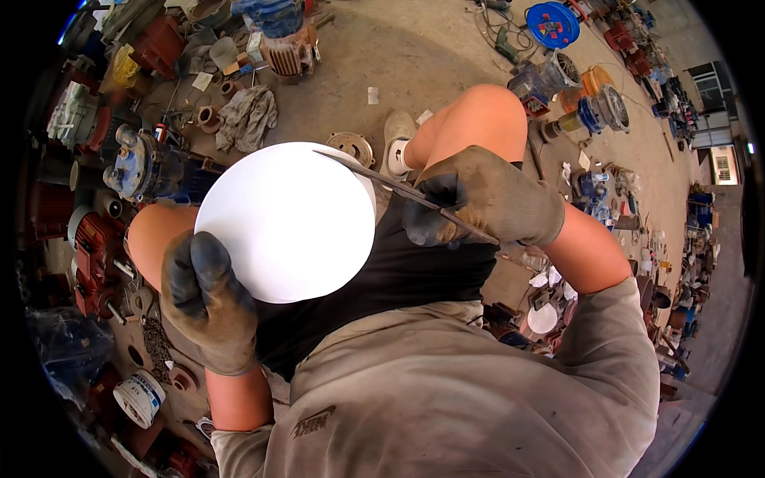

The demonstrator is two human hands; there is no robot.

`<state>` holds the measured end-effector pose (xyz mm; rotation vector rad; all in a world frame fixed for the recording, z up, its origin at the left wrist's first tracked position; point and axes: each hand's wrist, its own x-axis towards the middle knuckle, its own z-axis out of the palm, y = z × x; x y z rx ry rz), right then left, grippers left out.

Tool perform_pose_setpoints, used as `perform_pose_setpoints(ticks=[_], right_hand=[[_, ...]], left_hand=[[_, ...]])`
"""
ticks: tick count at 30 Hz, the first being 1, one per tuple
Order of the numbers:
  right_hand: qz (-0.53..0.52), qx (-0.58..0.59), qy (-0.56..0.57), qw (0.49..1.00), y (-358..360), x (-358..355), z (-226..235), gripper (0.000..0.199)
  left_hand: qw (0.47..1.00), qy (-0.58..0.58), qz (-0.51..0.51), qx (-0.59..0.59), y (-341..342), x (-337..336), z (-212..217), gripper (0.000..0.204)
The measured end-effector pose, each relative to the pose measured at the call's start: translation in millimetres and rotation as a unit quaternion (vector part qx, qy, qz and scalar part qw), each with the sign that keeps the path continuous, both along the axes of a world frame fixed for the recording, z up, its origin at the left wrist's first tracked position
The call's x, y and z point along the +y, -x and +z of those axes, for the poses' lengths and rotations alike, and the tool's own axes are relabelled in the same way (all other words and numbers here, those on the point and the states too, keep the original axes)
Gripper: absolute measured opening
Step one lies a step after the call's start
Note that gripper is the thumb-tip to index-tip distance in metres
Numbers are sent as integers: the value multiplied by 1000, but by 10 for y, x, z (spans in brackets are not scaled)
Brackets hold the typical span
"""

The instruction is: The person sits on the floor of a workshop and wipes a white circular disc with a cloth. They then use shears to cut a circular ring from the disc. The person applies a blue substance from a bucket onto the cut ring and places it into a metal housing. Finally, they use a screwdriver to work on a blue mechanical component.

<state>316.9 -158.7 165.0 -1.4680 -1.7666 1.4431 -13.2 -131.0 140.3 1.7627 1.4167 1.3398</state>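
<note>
My left hand, in a brown glove with dark fingertips, grips the near left edge of a round white disc. The disc lies over my lap, its broad smooth face turned up, with some thickness showing at the right edge. My right hand, gloved alike, is closed around a long, thin, dark metal strip, perhaps a file or a blade. From the fist the strip slants up and left; its far tip lies over the disc's upper right edge. Whether tip and edge touch, I cannot tell.
Left of my legs stand a blue pump, red motor housings and a white bucket. A grey rag and a round metal flange lie ahead. Blue cable reel and motors sit at far right.
</note>
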Motion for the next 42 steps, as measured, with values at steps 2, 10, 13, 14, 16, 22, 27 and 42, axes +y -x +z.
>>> perform_pose_setpoints(ticks=[2, 10, 13, 14, 16, 22, 27, 42], right_hand=[[25, 11, -54, 998, -6, 3, -42, 35], [27, -22, 8, 999, 29, 32, 86, 38], [32, -17, -11, 999, 44, 32, 85, 39], [28, -21, 12, 999, 54, 42, 112, 39], [23, -29, 58, 998, 75, 68, 190, 38], [26, -17, -7, 999, -4, 50, 52, 36], [41, -35, -1, 999, 6, 64, 89, 41], [62, -67, 4, 996, -15, 87, 87, 38]], left_hand=[[999, 23, -30, -32, 76, 26, 1, 37], [997, 43, -69, 11, 194, 107, 88, 38], [995, 47, -84, 8, 189, 108, 103, 36], [995, 47, -88, 8, 190, 109, 107, 35], [994, 57, -90, 8, 208, 115, 132, 34], [990, 80, -119, 2, 211, 184, 185, 31], [988, 78, -132, -3, 211, 231, 166, 30], [979, 52, -188, 53, 158, 299, 276, 24]])
